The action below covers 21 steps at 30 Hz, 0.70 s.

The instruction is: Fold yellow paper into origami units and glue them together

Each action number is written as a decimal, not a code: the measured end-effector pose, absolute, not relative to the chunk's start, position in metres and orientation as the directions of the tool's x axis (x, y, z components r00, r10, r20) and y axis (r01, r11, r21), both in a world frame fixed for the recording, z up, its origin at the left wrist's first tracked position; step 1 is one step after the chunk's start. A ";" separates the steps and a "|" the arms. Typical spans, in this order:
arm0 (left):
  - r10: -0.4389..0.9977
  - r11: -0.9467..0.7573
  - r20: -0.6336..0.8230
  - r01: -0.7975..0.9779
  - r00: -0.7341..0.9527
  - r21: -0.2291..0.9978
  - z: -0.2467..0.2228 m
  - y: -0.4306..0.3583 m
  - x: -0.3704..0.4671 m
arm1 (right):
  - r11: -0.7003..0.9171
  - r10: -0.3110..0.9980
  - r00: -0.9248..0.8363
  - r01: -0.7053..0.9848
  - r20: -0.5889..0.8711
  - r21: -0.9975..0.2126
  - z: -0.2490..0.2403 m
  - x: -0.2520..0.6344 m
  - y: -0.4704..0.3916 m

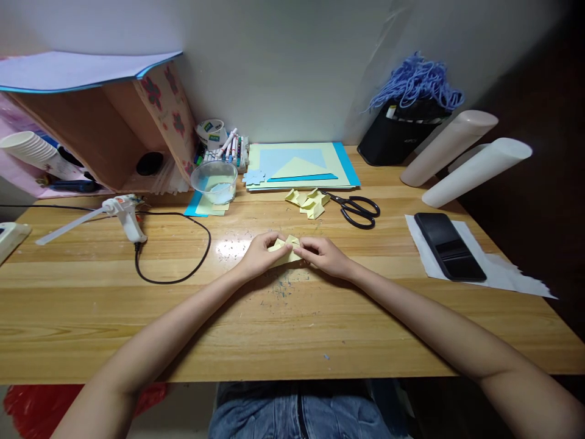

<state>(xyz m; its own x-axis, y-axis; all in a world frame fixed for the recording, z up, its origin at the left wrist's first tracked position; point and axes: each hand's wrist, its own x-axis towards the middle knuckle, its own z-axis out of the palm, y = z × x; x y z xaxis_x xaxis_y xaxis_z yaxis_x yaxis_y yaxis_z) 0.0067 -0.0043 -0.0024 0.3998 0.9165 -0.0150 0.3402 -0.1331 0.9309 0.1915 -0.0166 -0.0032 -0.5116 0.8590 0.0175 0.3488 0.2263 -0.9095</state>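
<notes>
Both hands hold a small piece of pale yellow folded paper (289, 256) between them, just above the wooden table. My left hand (261, 256) pinches its left side, thumb on top. My right hand (325, 256) grips the right side with thumb and fingertips. Creases and raised flaps show on the paper; its underside is hidden. Beyond the hands lie several yellow folded paper pieces (311, 202), touching the tip end of black-handled scissors (359, 210).
Left: a white glue gun (128, 219) with its looping cord, and a clear plastic tub (214, 183). Behind: stacked paper sheets (292, 155), markers (231, 149) and a pink box (169, 116). Right: a black phone (450, 247) on white paper, two bottles (475, 171) and a black holder (395, 137).
</notes>
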 end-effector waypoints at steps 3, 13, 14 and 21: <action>0.898 -0.114 -0.045 0.331 0.438 0.937 -0.003 -0.004 0.007 | 0.195 0.908 -0.416 0.315 0.050 -0.929 -0.007 0.191 -0.016; 0.840 -0.104 -0.072 0.291 0.537 0.951 -0.001 -0.005 0.008 | 0.157 0.956 -0.282 0.264 0.080 -0.952 -0.014 0.190 -0.014; 0.840 -0.115 -0.061 0.286 0.539 0.951 -0.002 -0.006 0.009 | 0.172 0.956 -0.278 0.292 0.089 -0.941 -0.014 0.190 -0.015; 0.856 -0.142 -0.019 0.270 0.517 0.952 -0.003 -0.010 0.011 | 0.228 0.954 -0.271 0.363 0.132 -0.903 -0.012 0.188 -0.016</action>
